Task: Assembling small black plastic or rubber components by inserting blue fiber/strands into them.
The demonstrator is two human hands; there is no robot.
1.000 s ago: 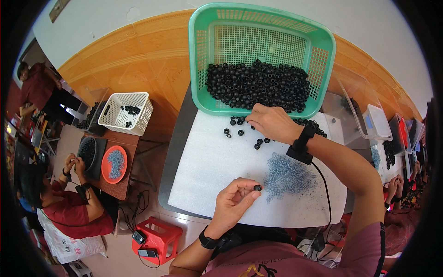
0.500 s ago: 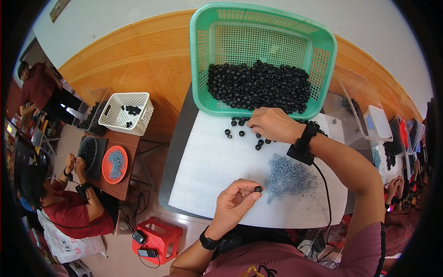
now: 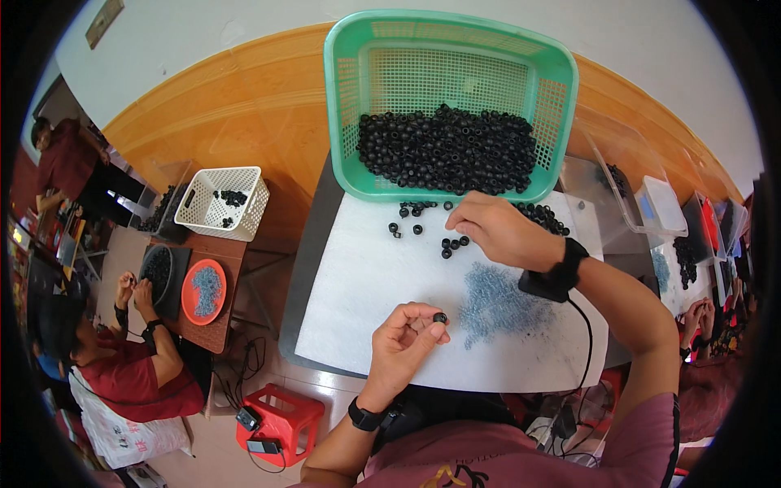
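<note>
Between the fingertips of the left hand (image 3: 403, 346), pinched above a white work board (image 3: 358, 325), sits a small black ring (image 3: 439, 317), round and dull like rubber. Just beside it lies a heap of tiny blue-grey pieces (image 3: 500, 305). Farther up, the right hand (image 3: 496, 228) rests with curled fingers on loose black rings (image 3: 451, 242) below a green basket (image 3: 553, 106) full of them.
</note>
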